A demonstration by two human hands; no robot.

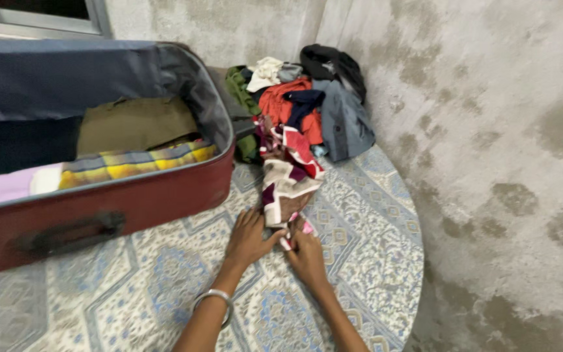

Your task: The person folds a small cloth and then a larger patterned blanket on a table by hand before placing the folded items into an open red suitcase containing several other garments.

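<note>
Two hands, our left (247, 240) and right (307, 256), pinched the cloth (288, 182) with closed fingers, beside the suitcase (99, 215).

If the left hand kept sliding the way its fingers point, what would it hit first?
Probably the patterned cloth: the left hand already touches its near end, with the clothes pile beyond.

Arms: both were bare, no sleeves in view.
Left wrist: it wore a plain silver bangle (212, 301).
Hands: ringless.
</note>
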